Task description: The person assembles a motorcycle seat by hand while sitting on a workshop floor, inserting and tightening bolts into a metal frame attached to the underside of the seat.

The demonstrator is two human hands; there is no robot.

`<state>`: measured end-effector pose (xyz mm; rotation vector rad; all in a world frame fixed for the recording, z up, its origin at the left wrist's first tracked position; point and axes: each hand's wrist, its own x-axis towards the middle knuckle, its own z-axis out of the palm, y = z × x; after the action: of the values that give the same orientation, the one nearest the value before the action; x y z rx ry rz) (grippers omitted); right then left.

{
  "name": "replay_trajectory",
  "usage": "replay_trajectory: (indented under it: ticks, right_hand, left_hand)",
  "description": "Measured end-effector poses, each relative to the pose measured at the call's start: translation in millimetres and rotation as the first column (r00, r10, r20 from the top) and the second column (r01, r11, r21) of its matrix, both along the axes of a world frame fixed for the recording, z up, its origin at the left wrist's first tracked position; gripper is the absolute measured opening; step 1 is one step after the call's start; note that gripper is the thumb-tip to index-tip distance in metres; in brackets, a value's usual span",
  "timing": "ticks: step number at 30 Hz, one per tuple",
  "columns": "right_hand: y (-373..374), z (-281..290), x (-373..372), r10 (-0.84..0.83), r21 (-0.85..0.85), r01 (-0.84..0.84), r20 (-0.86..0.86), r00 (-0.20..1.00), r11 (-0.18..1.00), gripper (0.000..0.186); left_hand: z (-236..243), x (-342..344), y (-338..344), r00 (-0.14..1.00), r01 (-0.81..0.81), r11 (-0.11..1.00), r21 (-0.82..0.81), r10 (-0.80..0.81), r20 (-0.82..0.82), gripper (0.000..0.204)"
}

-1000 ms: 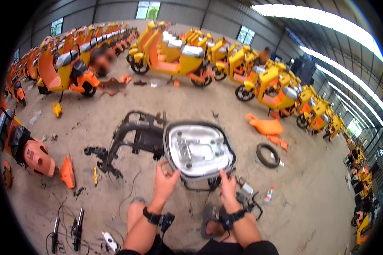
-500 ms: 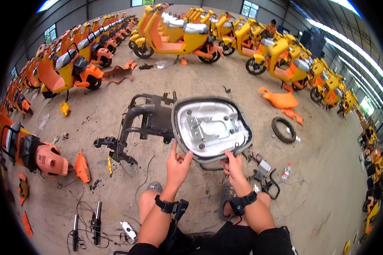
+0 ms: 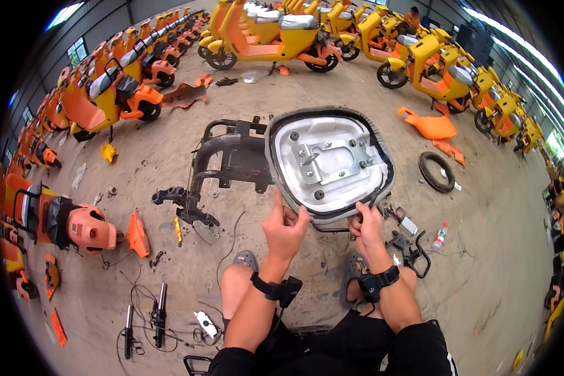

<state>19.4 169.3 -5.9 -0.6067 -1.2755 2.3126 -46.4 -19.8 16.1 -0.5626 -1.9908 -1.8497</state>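
Observation:
A scooter seat (image 3: 297,178) is held up in front of me with its underside showing: a white plastic base, a dark rim and a silver metal bracket (image 3: 335,164) bolted in the middle. My left hand (image 3: 284,229) grips its near left edge, thumb on the rim and index finger along the side. At the near right edge my right hand (image 3: 367,227) pinches the rim between thumb and curled fingers. Behind the seat and to its left, a black metal scooter frame (image 3: 235,153) lies on the floor, partly hidden by the seat.
Rows of yellow and orange scooters (image 3: 276,39) stand at the back and sides. Around me lie a tyre (image 3: 437,172), an orange panel (image 3: 429,123), a plastic bottle (image 3: 440,235), shock absorbers (image 3: 161,316), a toppled scooter (image 3: 75,224) and loose cables.
The seat has tilted a little, its underside facing me more squarely, with both hands still on its near edge. The whole view has shifted, so surroundings appear further right.

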Motion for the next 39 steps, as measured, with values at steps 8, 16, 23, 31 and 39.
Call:
replay_trajectory:
  ticks: [8, 16, 23, 31, 39]
  right_hand:
    - [60.5, 33.7, -59.1, 0.455, 0.017, -0.456, 0.036, 0.89, 0.89, 0.011]
    - [61.9, 61.7, -112.8, 0.247, 0.456, -0.568, 0.588, 0.77, 0.686, 0.02]
    - [40.1, 41.0, -83.2, -0.174, 0.894, -0.153, 0.246, 0.953, 0.422, 0.051]
    - [-11.7, 88.4, -48.8, 0.233, 0.722, -0.225, 0.09, 0.968, 0.655, 0.03]
    - [-48.5, 143.8, -61.6, 0.231, 0.985, -0.144, 0.162, 0.959, -0.093, 0.022]
  left_hand:
    - [-25.8, 12.3, -30.8, 0.895, -0.014, 0.997, -0.08, -0.023, -0.446, 0.056]
    - [-10.7, 4.4, -51.4, 0.949, -0.112, 0.954, 0.277, 0.02, 0.314, 0.039]
    - [10.1, -13.3, -58.2, 0.893, 0.014, 0.953, 0.303, -0.148, 0.425, 0.039]
    - [8.2, -7.5, -41.3, 0.895, 0.045, 0.905, 0.423, -0.225, 0.385, 0.036]
    - [9.7, 12.0, -35.9, 0.894, 0.167, 0.937, 0.308, -0.276, 0.353, 0.038]
